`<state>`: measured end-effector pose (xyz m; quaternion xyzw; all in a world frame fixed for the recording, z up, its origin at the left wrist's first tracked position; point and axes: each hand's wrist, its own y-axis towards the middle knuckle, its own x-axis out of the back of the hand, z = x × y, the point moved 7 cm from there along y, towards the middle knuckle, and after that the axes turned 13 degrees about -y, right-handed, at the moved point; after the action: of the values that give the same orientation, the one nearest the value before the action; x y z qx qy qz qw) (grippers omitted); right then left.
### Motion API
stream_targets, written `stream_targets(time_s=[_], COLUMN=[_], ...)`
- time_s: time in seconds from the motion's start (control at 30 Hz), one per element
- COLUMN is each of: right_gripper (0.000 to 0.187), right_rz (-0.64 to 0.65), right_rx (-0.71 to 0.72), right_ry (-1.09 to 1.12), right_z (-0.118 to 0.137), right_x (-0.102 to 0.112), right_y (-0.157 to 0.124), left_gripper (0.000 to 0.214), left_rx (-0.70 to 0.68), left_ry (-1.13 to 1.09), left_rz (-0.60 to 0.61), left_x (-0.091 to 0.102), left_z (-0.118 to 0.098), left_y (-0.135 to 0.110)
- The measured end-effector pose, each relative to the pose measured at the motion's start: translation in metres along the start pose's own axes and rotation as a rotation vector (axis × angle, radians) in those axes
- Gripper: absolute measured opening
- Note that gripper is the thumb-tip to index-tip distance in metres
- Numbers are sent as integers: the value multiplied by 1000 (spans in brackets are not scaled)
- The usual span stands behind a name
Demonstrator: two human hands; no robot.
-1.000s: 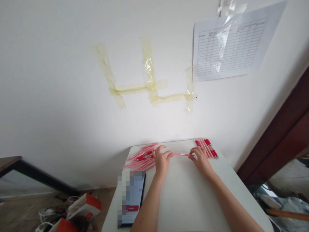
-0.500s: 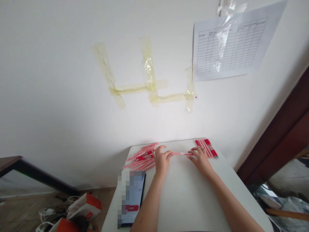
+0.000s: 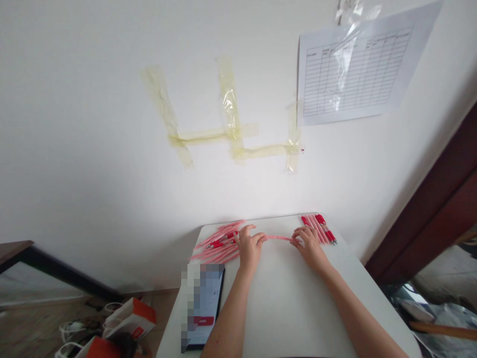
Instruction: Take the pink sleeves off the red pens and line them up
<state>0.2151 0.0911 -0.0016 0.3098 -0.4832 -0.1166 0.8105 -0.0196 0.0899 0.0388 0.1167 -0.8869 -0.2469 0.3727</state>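
Observation:
A thin pink stick (image 3: 278,237) stretches level between my two hands over the white table. Its left end is pinched by the thumb and fingers of my left hand (image 3: 250,248). The fingertips of my right hand (image 3: 308,244) close on its other end. Just left of my left hand lies a loose pile of pink sticks (image 3: 219,254), with red pens (image 3: 219,244) among them; my hand covers part of the pile. Beyond my right hand, pink sticks (image 3: 313,223) and red pens (image 3: 328,231) lie side by side in a row.
A tablet or phone (image 3: 212,303), partly blurred out, lies at the left of the white table (image 3: 290,308). Behind stands a white wall with yellowed tape (image 3: 231,109) and a printed sheet (image 3: 357,74). Orange-and-white boxes (image 3: 132,318) and cables are on the floor at left.
The pink stick has turned, so its white printed label no longer shows. My right fingers have shifted slightly. The number on the screen went from 40 to 41.

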Motion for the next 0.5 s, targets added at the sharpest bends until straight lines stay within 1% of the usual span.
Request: stream_targets(time_s=[0.2,0.5], right_gripper=[20,27], right_rz=[3,-17], right_rx=[-13,-44], right_ry=[-24,-47], right_z=[-2,-15], right_x=[1,2], right_y=[1,1], left_gripper=[9,9], left_rx=[16,42], left_ry=[14,39], left_rz=[-4,-62], left_x=[-1,2], left_z=[2,7], left_y=[-1,-2])
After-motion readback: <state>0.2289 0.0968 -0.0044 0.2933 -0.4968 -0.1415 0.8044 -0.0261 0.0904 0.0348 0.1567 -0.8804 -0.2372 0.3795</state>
